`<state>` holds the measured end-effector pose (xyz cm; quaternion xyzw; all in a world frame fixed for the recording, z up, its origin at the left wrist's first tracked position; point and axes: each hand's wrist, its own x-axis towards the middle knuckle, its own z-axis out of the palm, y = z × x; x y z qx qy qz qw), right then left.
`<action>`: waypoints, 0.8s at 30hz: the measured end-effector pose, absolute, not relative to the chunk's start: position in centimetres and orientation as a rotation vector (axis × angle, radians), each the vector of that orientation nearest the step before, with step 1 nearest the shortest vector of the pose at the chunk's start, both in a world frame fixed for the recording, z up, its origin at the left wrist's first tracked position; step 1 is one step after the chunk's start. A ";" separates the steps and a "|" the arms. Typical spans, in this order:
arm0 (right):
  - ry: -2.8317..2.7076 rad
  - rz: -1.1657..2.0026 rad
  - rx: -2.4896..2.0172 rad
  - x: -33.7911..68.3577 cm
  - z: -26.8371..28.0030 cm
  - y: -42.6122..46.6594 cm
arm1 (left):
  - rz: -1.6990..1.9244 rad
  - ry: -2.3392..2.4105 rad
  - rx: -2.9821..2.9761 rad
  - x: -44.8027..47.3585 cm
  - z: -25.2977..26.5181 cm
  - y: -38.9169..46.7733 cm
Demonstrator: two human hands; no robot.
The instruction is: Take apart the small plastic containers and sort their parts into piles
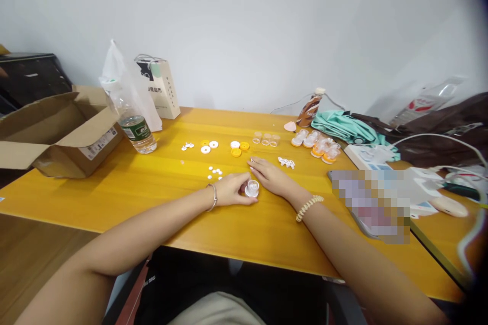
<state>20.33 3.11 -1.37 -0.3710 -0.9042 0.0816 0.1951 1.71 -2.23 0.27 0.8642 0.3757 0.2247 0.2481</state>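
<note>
My left hand (231, 189) is closed around a small clear plastic cup with a white base (252, 189), low over the table. Palm down beside it lies my right hand (269, 175), its fingers stretched out to the left. A small white spot shows at its fingertips; I cannot tell whether it is a piece or a nail. Just right of that hand is a little pile of white cut-out pieces (286, 162). Small white discs (214, 170) lie scattered beyond my left hand. Farther back are white and yellow rings (236, 152) and three clear cups (266, 138).
Several assembled clear pieces with white or orange bases (316, 145) stand at the back right, near a brown drink bottle (310, 107) and teal cloth (343, 127). A phone-like device (366, 203) lies right. Left are a water bottle (136, 132) and an open cardboard box (80, 134).
</note>
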 end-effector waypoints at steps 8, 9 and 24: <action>-2.358 0.205 -1.048 21.7 0.1 2.3 | 0.614 1.005 2.364 1.5 0.3 -2.2; -2.273 0.170 -1.094 22.1 0.1 2.7 | 0.615 0.995 2.363 1.5 0.2 -2.2; -2.147 0.019 -1.727 26.4 -1.8 6.5 | 0.596 0.982 2.377 1.4 0.3 -2.2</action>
